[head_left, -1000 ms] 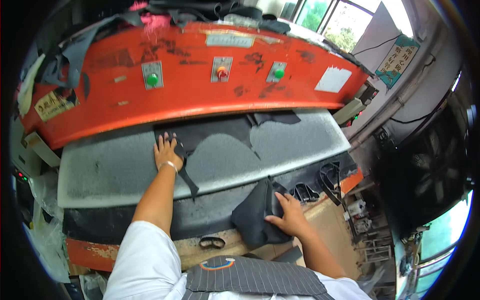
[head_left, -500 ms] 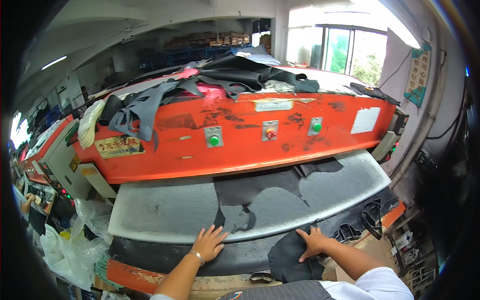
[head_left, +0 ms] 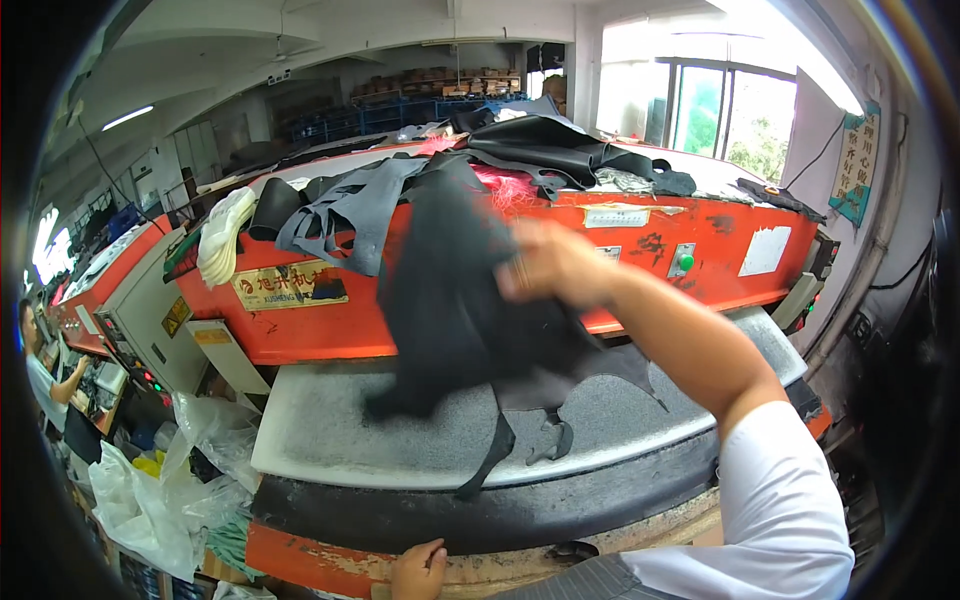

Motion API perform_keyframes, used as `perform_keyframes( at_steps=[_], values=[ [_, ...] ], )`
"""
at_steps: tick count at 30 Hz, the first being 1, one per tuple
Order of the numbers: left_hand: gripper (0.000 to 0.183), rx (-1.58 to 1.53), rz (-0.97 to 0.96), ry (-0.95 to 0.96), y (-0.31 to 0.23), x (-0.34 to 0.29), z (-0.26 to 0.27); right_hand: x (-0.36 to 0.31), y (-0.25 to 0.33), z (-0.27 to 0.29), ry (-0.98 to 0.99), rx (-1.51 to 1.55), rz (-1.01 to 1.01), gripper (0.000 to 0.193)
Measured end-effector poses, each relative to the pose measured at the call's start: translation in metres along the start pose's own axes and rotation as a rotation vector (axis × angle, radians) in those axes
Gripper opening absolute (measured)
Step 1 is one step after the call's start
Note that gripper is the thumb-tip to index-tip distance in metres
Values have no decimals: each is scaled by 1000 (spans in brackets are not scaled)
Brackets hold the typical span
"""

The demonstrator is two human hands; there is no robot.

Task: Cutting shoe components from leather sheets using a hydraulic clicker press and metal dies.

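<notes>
My right hand (head_left: 560,265), blurred by motion, grips a large black leather piece (head_left: 450,300) by its right side. The piece hangs raised in front of the red press beam (head_left: 330,335) and hides part of it. Low at the front edge, my left hand (head_left: 418,572) shows curled fingers; whether anything is in them cannot be made out. A dark leather hide with cut-out curves (head_left: 620,372) lies on the grey press bed (head_left: 330,420), its narrow strips (head_left: 490,455) reaching over the bed's front rim.
Leather scraps (head_left: 355,205), pink fibres (head_left: 508,188) and pale gloves (head_left: 226,235) lie on top of the press. A green button (head_left: 686,262) sits on its front. Clear plastic bags (head_left: 150,510) stand at left, where another person (head_left: 50,385) is further back.
My right hand has lifted the black leather piece from the front ledge, up and leftward before the beam. My left hand has moved back from the bed's rim to the front edge.
</notes>
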State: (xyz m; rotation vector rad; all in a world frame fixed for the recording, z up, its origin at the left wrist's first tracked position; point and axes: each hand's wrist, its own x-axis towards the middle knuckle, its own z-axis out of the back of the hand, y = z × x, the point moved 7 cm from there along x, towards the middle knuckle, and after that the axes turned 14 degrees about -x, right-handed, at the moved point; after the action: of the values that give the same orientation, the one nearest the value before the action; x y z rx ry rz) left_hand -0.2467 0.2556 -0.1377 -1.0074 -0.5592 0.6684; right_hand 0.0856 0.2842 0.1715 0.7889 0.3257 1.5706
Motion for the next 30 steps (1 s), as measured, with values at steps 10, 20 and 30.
perform_keyframes(
  at_steps=[10,20,30],
  values=[
    [32,-94,178,72,14,8,-2,151,-51,130,-582,327,-232,78],
    [34,-1113,501,-50,66,112,-9,-164,-220,133,-244,164,-680,33],
    [49,-959,782,36,69,302,-139,-448,-449,78,-1054,1008,-1208,86]
  ],
)
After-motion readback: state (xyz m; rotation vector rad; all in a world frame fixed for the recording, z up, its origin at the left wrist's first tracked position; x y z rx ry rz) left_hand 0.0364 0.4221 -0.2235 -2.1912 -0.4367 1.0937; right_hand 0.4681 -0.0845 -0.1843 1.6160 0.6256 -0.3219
